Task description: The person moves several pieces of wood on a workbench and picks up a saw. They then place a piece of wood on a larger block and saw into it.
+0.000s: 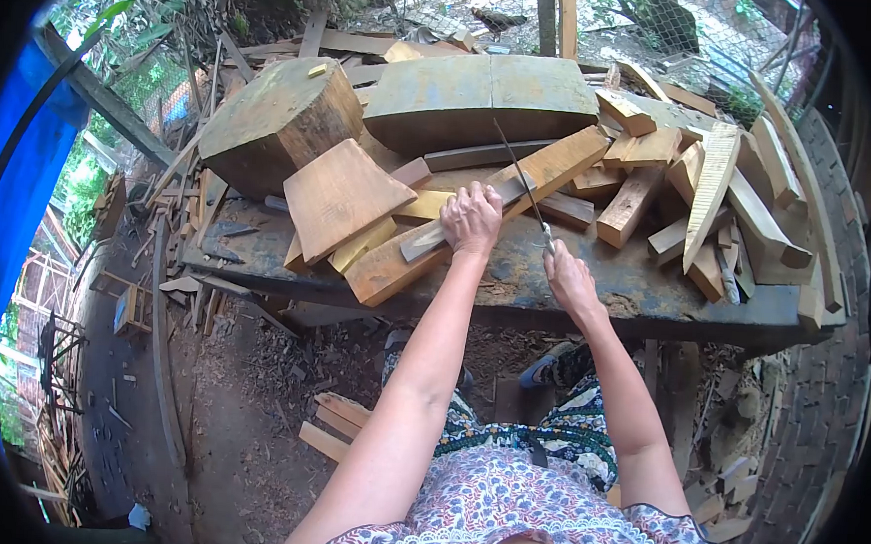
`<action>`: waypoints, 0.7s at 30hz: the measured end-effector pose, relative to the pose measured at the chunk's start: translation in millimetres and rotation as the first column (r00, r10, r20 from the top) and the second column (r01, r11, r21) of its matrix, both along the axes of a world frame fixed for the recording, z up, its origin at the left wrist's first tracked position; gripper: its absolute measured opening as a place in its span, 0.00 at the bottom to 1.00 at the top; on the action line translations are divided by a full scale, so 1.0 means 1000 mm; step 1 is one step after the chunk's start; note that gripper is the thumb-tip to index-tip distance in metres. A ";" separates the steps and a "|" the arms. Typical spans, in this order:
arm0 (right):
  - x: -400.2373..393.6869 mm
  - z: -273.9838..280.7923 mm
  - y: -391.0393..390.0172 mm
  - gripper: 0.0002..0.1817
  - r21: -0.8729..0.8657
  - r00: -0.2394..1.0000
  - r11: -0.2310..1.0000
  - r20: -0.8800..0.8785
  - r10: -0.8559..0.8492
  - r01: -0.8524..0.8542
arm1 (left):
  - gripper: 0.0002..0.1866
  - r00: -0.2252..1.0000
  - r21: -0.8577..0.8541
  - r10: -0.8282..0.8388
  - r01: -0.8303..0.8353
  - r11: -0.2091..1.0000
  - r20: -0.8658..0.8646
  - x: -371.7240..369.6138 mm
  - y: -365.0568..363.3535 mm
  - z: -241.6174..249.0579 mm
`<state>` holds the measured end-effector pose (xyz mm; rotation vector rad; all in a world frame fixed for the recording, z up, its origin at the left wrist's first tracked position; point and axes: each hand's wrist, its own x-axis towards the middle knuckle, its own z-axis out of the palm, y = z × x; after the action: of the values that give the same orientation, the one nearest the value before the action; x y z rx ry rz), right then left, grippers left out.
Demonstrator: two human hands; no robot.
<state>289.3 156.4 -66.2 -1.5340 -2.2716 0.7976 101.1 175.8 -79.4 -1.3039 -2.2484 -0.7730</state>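
My left hand point(473, 218) closed over a narrow grey-brown wooden strip point(424, 241), atop a long orange-brown squared timber point(565, 165) on the workbench point(514, 276), my right hand point(571, 276) wrapped round a long thin dark-metal bladed tool point(518, 166) slanting across.

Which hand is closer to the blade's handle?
Right. The right hand is wrapped around the handle; the left hand is off to its left, holding a narrow wooden strip.

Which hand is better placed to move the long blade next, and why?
Probably the right hand: it grips the long blade by its handle, while the left hand is on the narrow wooden strip.
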 end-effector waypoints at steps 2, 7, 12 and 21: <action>0.000 0.001 0.001 0.14 -0.001 1.000 1.000 0.011 0.005 -0.005 | 0.16 1.000 -0.003 -0.001 0.001 1.000 0.004 0.000 0.000 -0.001; -0.002 0.003 0.016 0.14 0.031 1.000 0.999 0.029 0.011 -0.012 | 0.16 1.000 -0.012 -0.001 0.001 1.000 0.011 -0.001 0.001 -0.003; -0.011 0.000 0.018 0.13 0.046 1.000 0.999 0.013 0.027 -0.028 | 0.15 1.000 0.021 -0.001 0.001 1.000 0.000 0.000 0.001 -0.002; -0.011 0.006 0.013 0.13 0.060 0.999 0.998 0.031 0.019 -0.021 | 0.15 1.000 0.045 -0.003 0.003 0.999 0.002 0.000 0.002 -0.002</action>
<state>278.6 169.3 -60.6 -1.5090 -2.3140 0.7090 101.3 177.6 -81.7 -1.2872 -2.2181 -0.8211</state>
